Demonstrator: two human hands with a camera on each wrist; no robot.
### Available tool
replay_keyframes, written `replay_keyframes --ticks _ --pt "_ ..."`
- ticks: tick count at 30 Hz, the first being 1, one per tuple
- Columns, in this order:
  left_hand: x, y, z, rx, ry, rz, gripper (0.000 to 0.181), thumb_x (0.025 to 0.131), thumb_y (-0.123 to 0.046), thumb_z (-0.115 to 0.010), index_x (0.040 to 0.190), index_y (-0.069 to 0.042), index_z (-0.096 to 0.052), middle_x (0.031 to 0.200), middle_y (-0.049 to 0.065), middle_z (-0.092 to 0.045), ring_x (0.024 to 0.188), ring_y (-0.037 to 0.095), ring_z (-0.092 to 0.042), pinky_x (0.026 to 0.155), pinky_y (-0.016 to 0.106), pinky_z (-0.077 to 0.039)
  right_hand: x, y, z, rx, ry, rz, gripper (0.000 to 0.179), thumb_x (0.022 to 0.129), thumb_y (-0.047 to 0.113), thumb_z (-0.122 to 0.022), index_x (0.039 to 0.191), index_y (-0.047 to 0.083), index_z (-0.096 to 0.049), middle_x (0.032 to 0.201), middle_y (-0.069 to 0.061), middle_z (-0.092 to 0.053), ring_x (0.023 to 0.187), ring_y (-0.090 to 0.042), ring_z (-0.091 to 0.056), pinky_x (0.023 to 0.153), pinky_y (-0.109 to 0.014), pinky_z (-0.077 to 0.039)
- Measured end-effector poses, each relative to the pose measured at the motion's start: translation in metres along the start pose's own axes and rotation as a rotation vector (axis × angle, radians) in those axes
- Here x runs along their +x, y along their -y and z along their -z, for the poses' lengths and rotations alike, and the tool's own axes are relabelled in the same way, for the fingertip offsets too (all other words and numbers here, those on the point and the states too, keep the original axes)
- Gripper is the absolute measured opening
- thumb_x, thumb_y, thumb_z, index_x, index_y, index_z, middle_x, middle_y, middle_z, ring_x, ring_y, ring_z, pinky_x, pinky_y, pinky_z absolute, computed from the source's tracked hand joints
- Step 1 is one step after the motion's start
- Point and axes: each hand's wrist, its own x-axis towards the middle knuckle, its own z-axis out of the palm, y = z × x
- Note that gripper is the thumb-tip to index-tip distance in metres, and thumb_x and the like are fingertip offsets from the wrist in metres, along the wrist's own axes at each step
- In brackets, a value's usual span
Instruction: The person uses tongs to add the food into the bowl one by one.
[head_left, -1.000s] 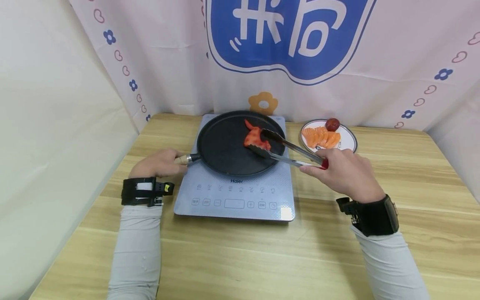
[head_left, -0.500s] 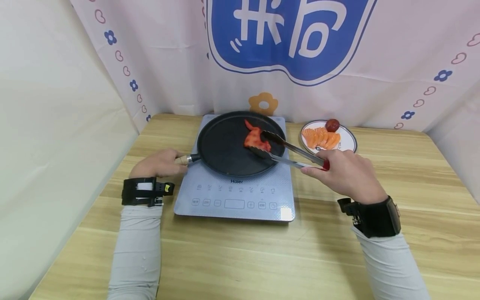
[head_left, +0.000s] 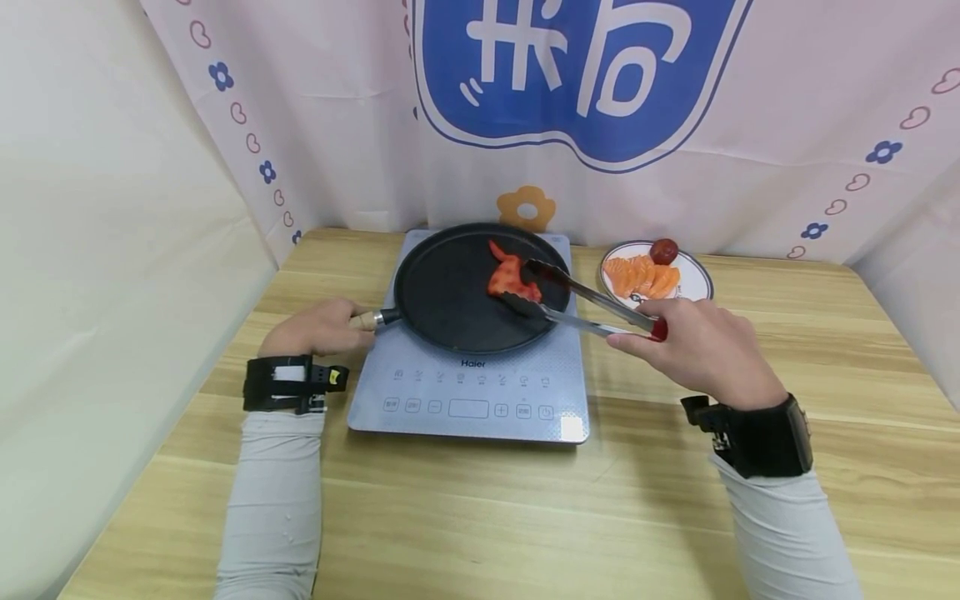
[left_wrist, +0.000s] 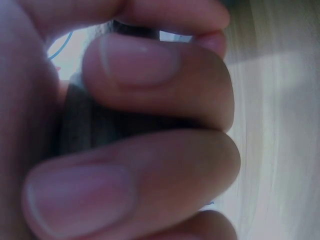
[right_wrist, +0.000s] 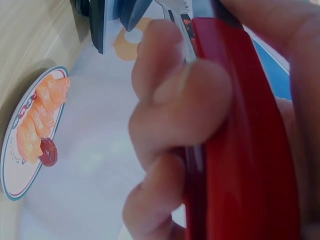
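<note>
In the head view my left hand (head_left: pixel 318 327) grips the wooden handle (head_left: pixel 366 321) of a flat black frying pan (head_left: pixel 450 292). Its curled fingers (left_wrist: pixel 150 170) fill the left wrist view and hide most of the handle. A red, glossy piece of food shaped like a chicken wing (head_left: pixel 506 277) lies right of the pan's middle. My right hand (head_left: pixel 697 350) holds metal tongs (head_left: pixel 600 302) by their red grips (right_wrist: pixel 245 125). The dark scalloped tips lie on either side of the wing's right part, spread apart; whether they pinch it is hard to tell.
Under the pan is a grey induction cooker (head_left: pixel 465 400) on the wooden table (head_left: pixel 480 508). A small plate (head_left: pixel 693 287) with orange salmon slices (head_left: pixel 637 275) and a dark red round fruit (head_left: pixel 663 251) stands behind my right hand. A printed curtain (head_left: pixel 360 150) hangs along the table's back edge.
My right hand and the tongs' grips have shifted slightly to the right, while the tips stay by the wing. The left hand, pan and wing look unmoved.
</note>
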Motion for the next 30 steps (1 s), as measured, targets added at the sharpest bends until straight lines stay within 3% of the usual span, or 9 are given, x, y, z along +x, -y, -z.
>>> replay_keyframes --ticks 6,16,24,30 --pt "0.0 0.0 0.0 -0.006 0.003 0.0 0.014 0.096 -0.021 -0.061 0.089 -0.01 -0.056 0.079 0.001 -0.05 0.075 0.02 -0.055 0.065 0.032 -0.045 -0.001 -0.001 0.003 0.008 0.001 -0.011 0.067 0.092 0.071 -0.065 0.128 0.014 -0.069 0.067 -0.002 -0.05 0.064 -0.021 -0.047 0.054 -0.034 -0.03" --pt "-0.001 0.001 0.001 -0.006 0.01 -0.018 0.013 0.096 -0.021 -0.06 0.089 -0.01 -0.057 0.08 0.002 -0.053 0.077 0.021 -0.057 0.067 0.032 -0.046 -0.003 -0.004 0.005 0.018 -0.022 -0.016 0.064 0.093 0.068 -0.066 0.126 0.014 -0.068 0.069 -0.002 -0.052 0.067 -0.022 -0.05 0.054 -0.034 -0.031" --pt "0.001 0.004 0.0 0.008 0.004 -0.021 0.014 0.091 -0.012 -0.057 0.08 -0.013 -0.049 0.072 -0.001 -0.045 0.064 0.017 -0.048 0.06 0.031 -0.042 -0.005 -0.008 0.008 0.026 -0.02 -0.027 0.071 0.092 0.076 -0.061 0.124 0.014 -0.068 0.072 -0.003 -0.055 0.069 -0.023 -0.053 0.054 -0.034 -0.034" --pt "0.006 0.003 -0.003 0.061 -0.032 0.013 0.015 0.089 -0.009 -0.058 0.078 -0.013 -0.049 0.069 -0.001 -0.046 0.062 0.017 -0.049 0.058 0.03 -0.043 -0.004 -0.01 0.009 0.025 -0.019 -0.035 0.073 0.091 0.077 -0.06 0.125 0.013 -0.069 0.073 -0.004 -0.057 0.071 -0.023 -0.053 0.055 -0.034 -0.035"
